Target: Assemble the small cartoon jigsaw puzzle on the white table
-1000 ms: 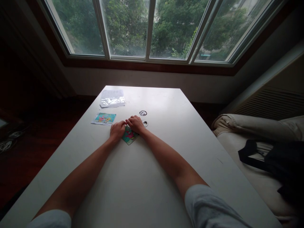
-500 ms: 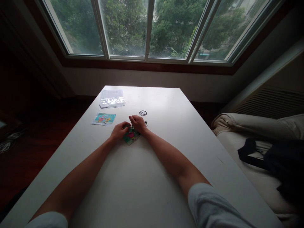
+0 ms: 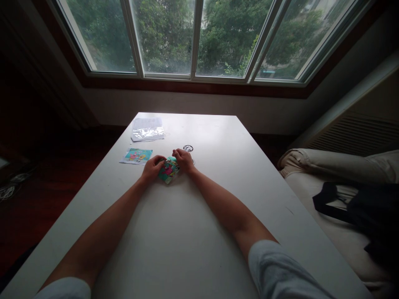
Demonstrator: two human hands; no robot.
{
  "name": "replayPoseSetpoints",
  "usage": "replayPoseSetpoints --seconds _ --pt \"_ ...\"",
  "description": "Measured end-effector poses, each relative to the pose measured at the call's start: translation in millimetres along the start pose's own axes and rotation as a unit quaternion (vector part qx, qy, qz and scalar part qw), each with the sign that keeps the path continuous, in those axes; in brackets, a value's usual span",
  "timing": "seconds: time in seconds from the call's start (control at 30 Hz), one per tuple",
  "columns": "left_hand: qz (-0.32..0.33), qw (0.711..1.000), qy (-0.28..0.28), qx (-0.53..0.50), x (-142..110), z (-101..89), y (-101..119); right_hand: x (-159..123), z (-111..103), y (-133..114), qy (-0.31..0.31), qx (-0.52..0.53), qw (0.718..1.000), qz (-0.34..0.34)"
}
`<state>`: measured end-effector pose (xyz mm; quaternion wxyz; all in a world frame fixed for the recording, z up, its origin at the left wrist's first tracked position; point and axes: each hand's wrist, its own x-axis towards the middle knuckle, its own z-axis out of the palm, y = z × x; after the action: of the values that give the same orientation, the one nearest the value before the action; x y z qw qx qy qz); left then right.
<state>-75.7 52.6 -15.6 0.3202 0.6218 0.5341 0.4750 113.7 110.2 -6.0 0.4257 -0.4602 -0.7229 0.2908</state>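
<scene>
A small picture card (image 3: 168, 170) with a green, pink and turquoise cartoon print is tilted between my two hands. My left hand (image 3: 153, 166) is closed on its left edge, thumb and fingers pinched together. At the upper right edge of the card, my right hand (image 3: 183, 160) is closed with curled fingers; its fingertips partly hide what they grip. Just beyond the right hand lies a round black-rimmed piece (image 3: 188, 148). A second round piece is mostly hidden behind that hand.
To the left on the white table (image 3: 174, 236) lies another cartoon picture sheet (image 3: 137, 155). Behind it is a stack of papers with a shiny clear sleeve (image 3: 147, 129). A beige sofa (image 3: 321, 187) with a dark bag (image 3: 358, 207) stands along the right.
The card has been raised and tilted, so more of its bright print faces me. My right hand has shifted slightly upward, and my left hand has moved a little with the card.
</scene>
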Motion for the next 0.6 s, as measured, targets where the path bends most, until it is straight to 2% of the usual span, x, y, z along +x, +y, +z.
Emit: replayPoseSetpoints --seconds 0.13,0.27,0.33,0.43,0.6 --pt "-0.009 0.999 0.047 -0.024 1.6 1.3 -1.3 -1.9 0.4 -1.5 -0.033 -0.048 0.998 0.005" --pt "-0.003 0.993 0.105 -0.056 3.8 3.3 -5.3 -6.1 3.9 -2.4 -0.11 -0.081 0.988 -0.067" --pt "-0.001 0.99 0.124 -0.063 4.5 4.2 -7.2 -7.4 5.7 -1.6 -0.127 -0.111 0.98 -0.101" --pt "-0.003 0.99 0.128 -0.053 5.2 5.0 -8.8 -7.7 7.4 1.1 -0.134 -0.134 0.974 -0.126" --pt "-0.014 0.992 0.122 -0.032 7.0 4.9 -9.2 -7.0 8.9 4.8 -0.137 -0.132 0.976 -0.103"
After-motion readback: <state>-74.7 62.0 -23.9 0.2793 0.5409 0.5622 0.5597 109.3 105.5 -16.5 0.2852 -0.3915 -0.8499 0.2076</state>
